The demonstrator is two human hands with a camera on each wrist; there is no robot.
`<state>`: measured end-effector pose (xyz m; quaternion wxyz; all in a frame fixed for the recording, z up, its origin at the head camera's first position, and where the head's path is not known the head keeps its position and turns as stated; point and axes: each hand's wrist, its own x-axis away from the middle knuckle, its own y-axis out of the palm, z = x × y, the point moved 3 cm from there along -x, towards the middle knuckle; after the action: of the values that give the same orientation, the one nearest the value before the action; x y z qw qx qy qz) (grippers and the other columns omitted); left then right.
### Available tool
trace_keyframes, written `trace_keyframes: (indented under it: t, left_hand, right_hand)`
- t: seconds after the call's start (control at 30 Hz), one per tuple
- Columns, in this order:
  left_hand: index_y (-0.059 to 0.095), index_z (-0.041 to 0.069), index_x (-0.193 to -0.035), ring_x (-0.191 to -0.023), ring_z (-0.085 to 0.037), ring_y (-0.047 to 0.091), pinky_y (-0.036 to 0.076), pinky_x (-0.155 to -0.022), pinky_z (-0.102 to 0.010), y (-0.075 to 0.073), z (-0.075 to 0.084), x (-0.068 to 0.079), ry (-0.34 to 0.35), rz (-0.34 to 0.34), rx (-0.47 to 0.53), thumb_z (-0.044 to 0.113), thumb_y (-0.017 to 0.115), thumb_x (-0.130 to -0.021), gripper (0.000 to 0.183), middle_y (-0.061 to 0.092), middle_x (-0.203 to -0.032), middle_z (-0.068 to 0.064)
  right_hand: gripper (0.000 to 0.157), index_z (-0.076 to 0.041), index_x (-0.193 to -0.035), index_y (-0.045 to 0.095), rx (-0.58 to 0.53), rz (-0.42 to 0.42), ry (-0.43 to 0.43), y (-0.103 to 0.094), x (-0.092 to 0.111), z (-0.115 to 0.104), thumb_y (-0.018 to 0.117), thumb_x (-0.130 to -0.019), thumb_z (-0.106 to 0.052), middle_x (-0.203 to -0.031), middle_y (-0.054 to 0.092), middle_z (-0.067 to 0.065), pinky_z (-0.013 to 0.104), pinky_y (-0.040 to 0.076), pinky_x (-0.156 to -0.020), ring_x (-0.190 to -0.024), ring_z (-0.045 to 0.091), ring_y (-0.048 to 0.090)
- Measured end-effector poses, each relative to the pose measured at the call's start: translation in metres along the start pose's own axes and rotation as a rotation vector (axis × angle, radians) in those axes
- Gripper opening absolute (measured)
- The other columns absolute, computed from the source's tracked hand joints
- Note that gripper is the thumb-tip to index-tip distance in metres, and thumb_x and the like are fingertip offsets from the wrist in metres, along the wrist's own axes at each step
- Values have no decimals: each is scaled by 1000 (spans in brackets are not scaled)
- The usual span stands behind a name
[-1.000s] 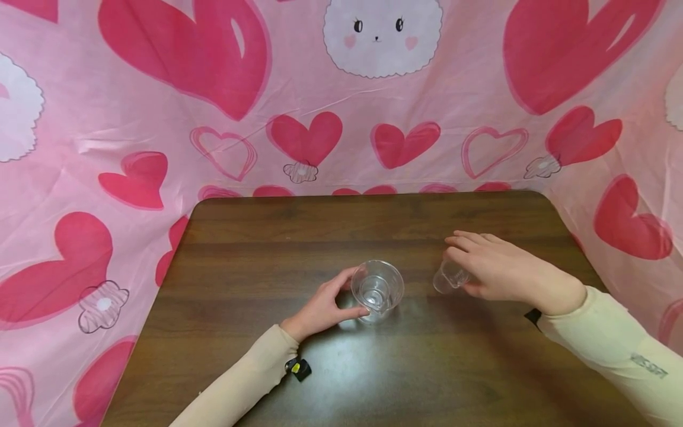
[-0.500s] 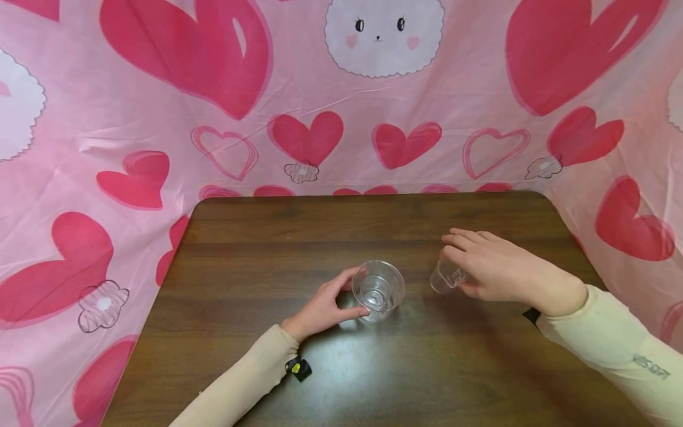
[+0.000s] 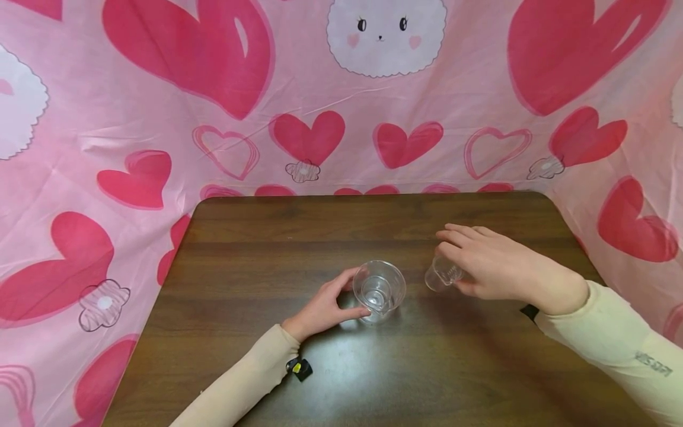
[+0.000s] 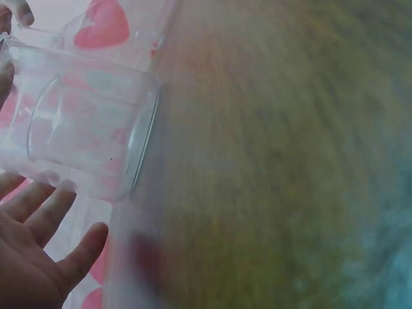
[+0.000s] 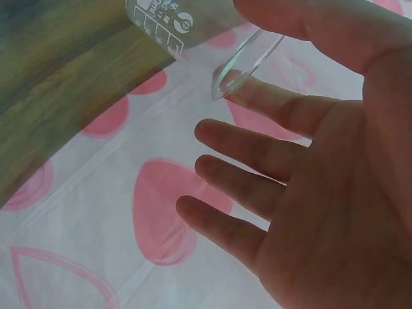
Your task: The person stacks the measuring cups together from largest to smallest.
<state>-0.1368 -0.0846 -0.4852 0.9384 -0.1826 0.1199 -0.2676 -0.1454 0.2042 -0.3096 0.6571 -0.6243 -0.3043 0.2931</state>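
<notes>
The right grip (image 3: 496,264) is pinching the small cup (image 3: 440,277) by its rim; the left grip (image 3: 329,303) is holding round the big cup (image 3: 381,287).

Pink backdrop (image 3: 341,95) (heart-printed), glossy brown table (image 3: 405,356)

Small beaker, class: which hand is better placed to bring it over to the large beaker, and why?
Probably the right hand: it pinches the small beaker near its rim, while the left hand is occupied holding the large beaker.
</notes>
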Motion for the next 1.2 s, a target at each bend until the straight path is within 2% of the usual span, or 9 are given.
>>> trace_keyframes:
  t: [0.3, 0.57, 0.8, 1.2]
  left_hand:
    - [45, 20, -155, -126, -24, 63, 42, -113, -51, 1, -2, -1, -8, -1, 14, 26, 87, -87, 80, 59, -148, -3]
    - [44, 23, -156, -126, -18, 63, 44, -113, -46, 1, -2, -1, -4, -9, -9, 28, 86, -88, 79, 58, -150, 1]
    - [44, 22, -156, -128, -17, 62, 45, -113, -44, 0, 0, 0, 13, -13, -26, 28, 86, -89, 79, 57, -152, 0]
    - [44, 22, -156, -132, -16, 59, 46, -113, -40, -4, 3, -1, -12, -40, -24, 28, 87, -88, 81, 55, -153, 2]
  right_hand:
    - [49, -8, -114, 62, -5, 6, -14, -7, -4, -5, 90, -75, -21, -138, 61, 24, 63, 48, -103, -134, 45, 53]
    - [47, -10, -113, 62, -20, 4, -25, -10, -10, -11, 90, -76, -21, -140, 60, 23, 63, 47, -104, -135, 45, 53]
    - [46, -9, -113, 63, -17, 25, -56, -15, -16, -18, 89, -77, -21, -140, 60, 22, 61, 47, -105, -136, 44, 52]
    - [43, -10, -112, 63, -9, 64, -105, -18, -26, -27, 87, -78, -23, -138, 62, 20, 59, 48, -105, -134, 43, 54]
